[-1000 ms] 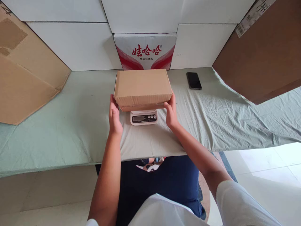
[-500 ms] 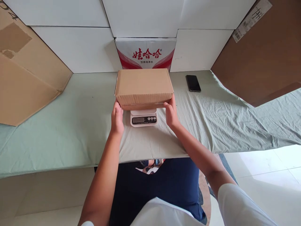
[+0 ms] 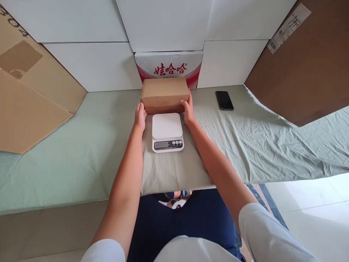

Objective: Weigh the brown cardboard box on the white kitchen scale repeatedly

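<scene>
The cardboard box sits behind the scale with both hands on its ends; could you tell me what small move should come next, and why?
Probably let go: the cardboard box appears to rest on the cloth beyond the scale, whose platform is bare, with the left hand and right hand at its ends.

Red Chinese characters "娃哈哈" run across the white carton (image 3: pixel 169 65) standing against the back wall, with a small registered mark after them. The digits "304" are written in black on the flattened cardboard sheet (image 3: pixel 27 94) at far left. A white shipping label (image 3: pixel 289 22) on the brown carton (image 3: pixel 305 69) at right carries print too small to read, as does the scale's display (image 3: pixel 161 144).
</scene>
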{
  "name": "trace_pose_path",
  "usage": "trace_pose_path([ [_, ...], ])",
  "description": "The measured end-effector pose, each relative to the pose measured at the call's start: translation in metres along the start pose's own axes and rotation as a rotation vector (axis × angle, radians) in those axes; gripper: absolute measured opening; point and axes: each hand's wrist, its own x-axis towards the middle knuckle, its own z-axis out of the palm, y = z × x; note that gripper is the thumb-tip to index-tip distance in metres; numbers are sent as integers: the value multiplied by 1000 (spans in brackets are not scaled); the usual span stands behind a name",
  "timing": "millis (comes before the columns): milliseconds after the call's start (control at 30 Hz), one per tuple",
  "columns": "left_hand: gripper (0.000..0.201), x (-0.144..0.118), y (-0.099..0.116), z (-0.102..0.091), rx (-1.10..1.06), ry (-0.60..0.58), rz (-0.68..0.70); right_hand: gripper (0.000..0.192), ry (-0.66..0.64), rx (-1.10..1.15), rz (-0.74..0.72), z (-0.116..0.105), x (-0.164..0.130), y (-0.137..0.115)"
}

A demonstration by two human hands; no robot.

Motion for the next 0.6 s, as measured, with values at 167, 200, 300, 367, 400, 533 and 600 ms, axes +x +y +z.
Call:
trace_pose_path([
  [167,80,-6,-3,0,40,-1,23,70,2,4,37,-4,-1,10],
  [200,81,-5,-2,1,47,5,23,72,8,-4,42,-4,1,11],
  [300,87,-4,0,3,53,6,36,81,45,-18,58,-7,5,14],
  [367,90,-3,1,1,49,16,54,86,69,-20,80,-12,7,16],
  [400,91,-3,2,0,47,26,60,89,76,-22,101,-15,8,16],
  [533,92,1,-2,-5,42,9,66,92,23,-11,211,-24,8,15],
  [600,94,3,-8,-4,32,-39,66,87,-57,-29,169,-24,6,15],
])
